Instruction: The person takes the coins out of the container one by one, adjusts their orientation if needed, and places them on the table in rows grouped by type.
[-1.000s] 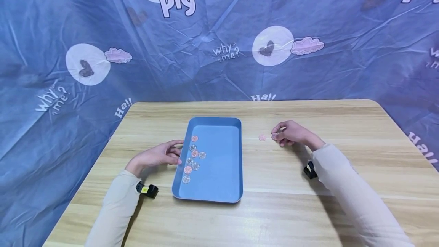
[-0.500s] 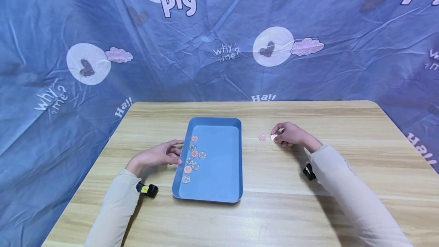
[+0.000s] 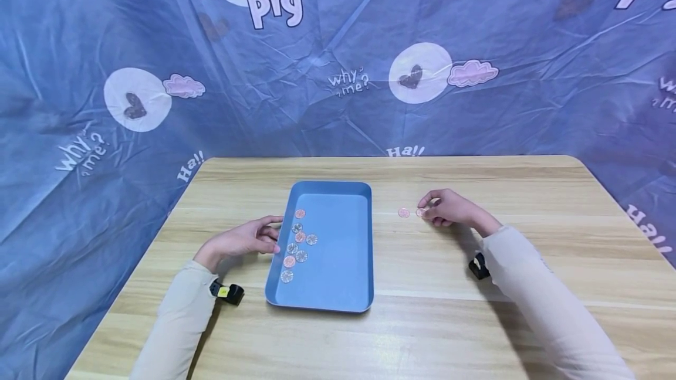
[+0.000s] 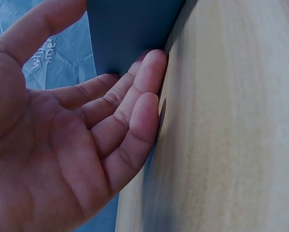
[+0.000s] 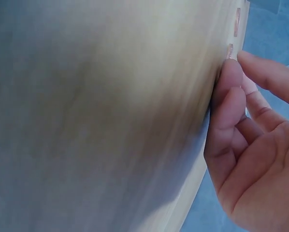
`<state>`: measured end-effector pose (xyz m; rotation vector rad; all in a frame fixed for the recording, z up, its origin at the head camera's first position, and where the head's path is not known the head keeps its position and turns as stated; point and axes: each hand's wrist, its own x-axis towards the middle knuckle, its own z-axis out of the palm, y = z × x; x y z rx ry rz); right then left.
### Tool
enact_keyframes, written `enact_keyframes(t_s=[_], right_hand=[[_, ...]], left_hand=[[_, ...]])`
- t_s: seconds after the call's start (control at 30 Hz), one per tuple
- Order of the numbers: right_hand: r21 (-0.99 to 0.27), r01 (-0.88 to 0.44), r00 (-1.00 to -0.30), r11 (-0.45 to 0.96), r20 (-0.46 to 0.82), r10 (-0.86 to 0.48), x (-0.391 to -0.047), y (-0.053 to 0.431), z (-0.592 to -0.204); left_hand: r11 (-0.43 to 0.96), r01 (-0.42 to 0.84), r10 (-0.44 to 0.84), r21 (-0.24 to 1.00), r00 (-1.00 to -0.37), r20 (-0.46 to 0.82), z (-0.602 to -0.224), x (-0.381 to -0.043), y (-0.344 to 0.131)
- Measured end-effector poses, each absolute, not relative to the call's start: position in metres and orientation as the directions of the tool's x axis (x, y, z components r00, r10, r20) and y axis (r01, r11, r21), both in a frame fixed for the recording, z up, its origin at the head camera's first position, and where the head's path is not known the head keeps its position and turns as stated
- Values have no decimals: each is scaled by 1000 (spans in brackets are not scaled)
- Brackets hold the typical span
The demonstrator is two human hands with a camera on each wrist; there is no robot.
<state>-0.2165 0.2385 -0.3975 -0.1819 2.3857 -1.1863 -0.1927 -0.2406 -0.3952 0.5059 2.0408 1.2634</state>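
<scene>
A shallow blue tray (image 3: 338,251) lies on the wooden table with several copper and silver coins (image 3: 311,239) along its left side. My left hand (image 3: 245,239) rests at the tray's left rim, thumb and index finger spread along it. In the left wrist view its other fingers (image 4: 144,111) lie loosely bent beside the dark tray wall (image 4: 130,34). My right hand (image 3: 449,207), right of the tray, has thumb and index finger around a copper coin (image 3: 419,213) low over the table. Another copper coin (image 3: 404,213) lies flat just left of it.
The light wooden table (image 3: 507,186) extends around the tray and both hands. Behind it hangs a blue printed cloth (image 3: 317,75). A black wrist camera (image 3: 227,292) sits at the left cuff and a second black camera (image 3: 478,265) at the right.
The coin at my right fingertips has tipped from a tilted, greyish look to a flatter, copper one, slightly lower. My left hand and the tray have stayed put.
</scene>
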Motion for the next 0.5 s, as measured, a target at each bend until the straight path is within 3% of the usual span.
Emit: enact_keyframes(t_s=[0.5], right_hand=[[-845,74,-900,530,-285,-328,-202,245,-371]], left_hand=[[473,-20,621,881,-702,-349,-395,-193,-240]])
